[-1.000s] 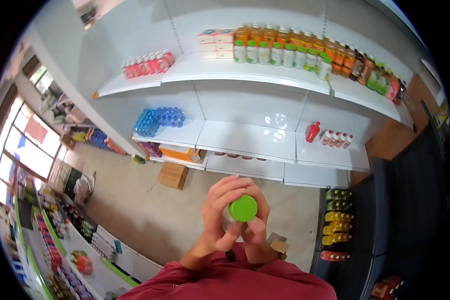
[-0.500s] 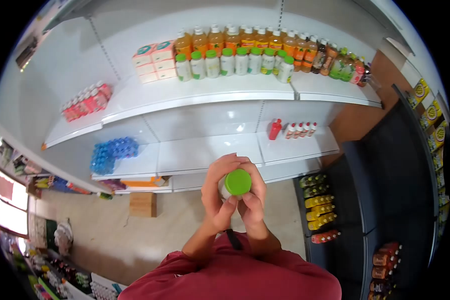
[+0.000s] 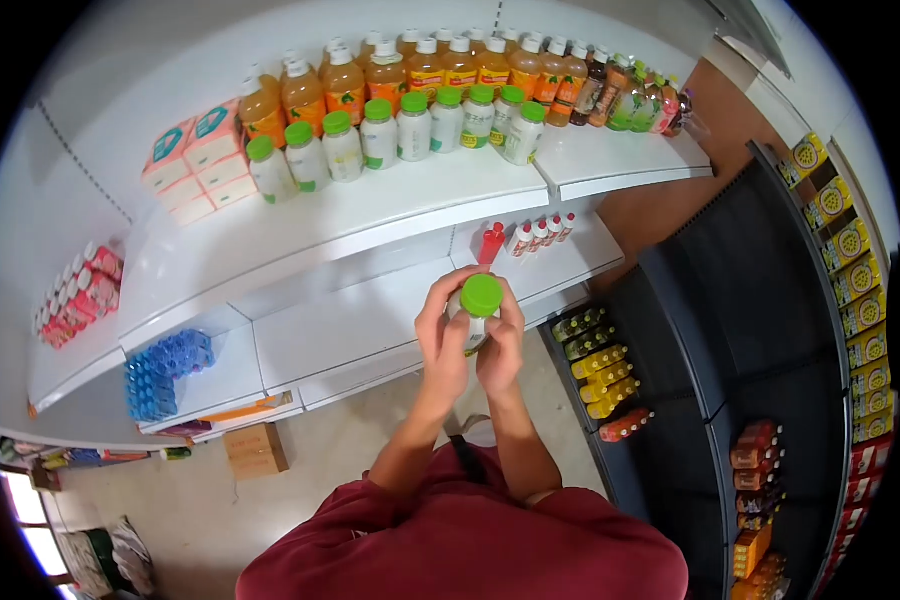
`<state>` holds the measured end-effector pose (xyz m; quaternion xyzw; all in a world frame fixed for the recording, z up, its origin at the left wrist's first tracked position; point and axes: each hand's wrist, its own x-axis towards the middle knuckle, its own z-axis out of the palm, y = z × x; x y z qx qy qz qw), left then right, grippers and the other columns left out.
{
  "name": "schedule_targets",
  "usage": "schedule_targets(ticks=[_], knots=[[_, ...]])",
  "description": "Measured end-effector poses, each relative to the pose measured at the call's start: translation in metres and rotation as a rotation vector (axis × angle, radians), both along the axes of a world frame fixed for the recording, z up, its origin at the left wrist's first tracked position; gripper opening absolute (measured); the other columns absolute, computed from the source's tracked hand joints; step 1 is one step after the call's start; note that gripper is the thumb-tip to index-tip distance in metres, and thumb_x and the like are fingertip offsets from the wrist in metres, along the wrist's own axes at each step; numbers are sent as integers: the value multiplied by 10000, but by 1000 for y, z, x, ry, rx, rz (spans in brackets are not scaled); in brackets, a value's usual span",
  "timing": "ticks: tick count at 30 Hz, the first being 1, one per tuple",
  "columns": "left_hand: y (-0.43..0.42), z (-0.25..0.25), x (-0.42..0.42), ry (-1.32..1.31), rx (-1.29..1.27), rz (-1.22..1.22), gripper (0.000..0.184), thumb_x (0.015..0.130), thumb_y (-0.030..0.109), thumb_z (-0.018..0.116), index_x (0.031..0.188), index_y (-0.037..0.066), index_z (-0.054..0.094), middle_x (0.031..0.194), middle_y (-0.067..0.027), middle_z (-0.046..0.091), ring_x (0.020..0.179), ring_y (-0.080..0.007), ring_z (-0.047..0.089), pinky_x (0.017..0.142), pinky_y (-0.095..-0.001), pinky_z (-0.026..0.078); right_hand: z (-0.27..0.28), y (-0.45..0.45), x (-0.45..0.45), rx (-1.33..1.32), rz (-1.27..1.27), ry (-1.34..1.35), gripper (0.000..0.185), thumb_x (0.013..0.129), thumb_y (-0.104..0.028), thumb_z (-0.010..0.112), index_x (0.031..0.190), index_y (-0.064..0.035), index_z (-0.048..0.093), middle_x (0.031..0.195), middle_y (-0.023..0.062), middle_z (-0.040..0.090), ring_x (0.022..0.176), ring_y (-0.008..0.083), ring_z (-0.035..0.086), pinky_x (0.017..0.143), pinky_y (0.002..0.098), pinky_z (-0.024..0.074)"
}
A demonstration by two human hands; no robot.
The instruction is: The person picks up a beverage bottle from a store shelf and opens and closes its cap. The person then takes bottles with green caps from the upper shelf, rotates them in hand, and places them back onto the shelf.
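A white bottle with a green cap (image 3: 481, 296) is upright between my two hands, in front of the white shelves. My left hand (image 3: 442, 335) is wrapped round its left side, and my right hand (image 3: 503, 345) closes round its right side. Beyond them, on the upper shelf, several white bottles with green caps (image 3: 378, 135) stand in a row before several orange-drink bottles (image 3: 345, 85). A red bottle (image 3: 491, 243) stands on the lower shelf just behind my hands.
Pink-and-white boxes (image 3: 215, 150) and small pink bottles (image 3: 80, 295) are on the upper shelf's left. Blue bottles (image 3: 165, 370) sit lower down. A cardboard box (image 3: 255, 451) rests on the floor. Dark shelving (image 3: 735, 270) with drinks stands at right.
The upper shelf now appears closer and larger, and the view has swung to the right. Both hands, still round the bottle, sit higher in view and farther from my body.
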<state>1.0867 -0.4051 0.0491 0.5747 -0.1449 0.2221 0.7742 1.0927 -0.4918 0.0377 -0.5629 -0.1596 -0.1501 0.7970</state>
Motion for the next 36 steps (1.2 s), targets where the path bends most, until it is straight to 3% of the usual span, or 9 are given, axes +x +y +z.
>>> schedule_targets(ticks=[11,12,15,16,22,25,29,33,36], knots=[[-26,-7,96,-74,243,79,583,815,89,393,1360,-52,542,1393,-176,607,1325,-289,537,1178,-386,337,-6,-22,106,62,-50,-35,428,818,-234,456,1107,53,587,1005,86,596,956,167,514,885,280,408],[-27,-5,106,-91,288,89,620,822,95,391,1414,-45,508,1472,-180,550,1392,-291,484,1199,-385,308,-2,-26,121,46,-37,-97,426,820,-241,456,1098,52,591,1008,87,603,958,165,528,874,275,418],[-34,8,134,-108,335,117,644,823,34,393,1459,-36,462,1520,-224,478,1437,-376,435,1215,-411,282,4,-35,164,41,5,-118,428,824,-246,450,1096,49,598,1012,89,610,957,170,545,864,272,429],[-32,6,145,-86,327,75,657,834,34,399,1487,-38,434,1571,-215,431,1484,-363,380,1235,-412,240,4,-37,177,31,19,-143,407,836,-243,468,1087,47,604,1005,96,622,947,176,562,866,280,444],[-54,5,184,-13,315,108,756,808,38,419,1559,-12,347,1634,-150,351,1511,-275,313,1224,-386,256,3,-49,230,22,69,-244,348,873,-221,500,1061,55,599,990,106,635,944,192,583,884,296,463],[-62,0,210,-42,237,108,786,774,-6,473,1547,-35,333,1591,-203,383,1512,-330,317,1245,-406,199,1,-56,248,51,104,-160,334,899,-193,468,1082,48,609,1014,111,648,949,195,593,875,305,475],[-50,1,228,34,324,41,801,779,-10,511,1556,-24,316,1559,-174,412,1489,-291,333,1229,-389,224,3,-54,264,74,98,-105,350,946,-182,448,1158,42,615,1068,117,666,1002,205,615,907,328,481],[-44,4,235,131,263,-29,769,830,-33,568,1558,-15,319,1538,-156,439,1408,-269,452,1154,-366,360,-1,-52,268,27,62,-155,347,994,-178,501,1254,42,569,1181,147,643,1095,227,608,985,349,465],[-43,-4,239,125,289,93,755,865,-31,622,1558,-16,321,1520,-148,465,1334,-257,540,1096,-352,445,-5,-49,267,38,81,-150,405,1004,-166,525,1350,43,495,1302,182,591,1195,260,579,1046,378,440]])
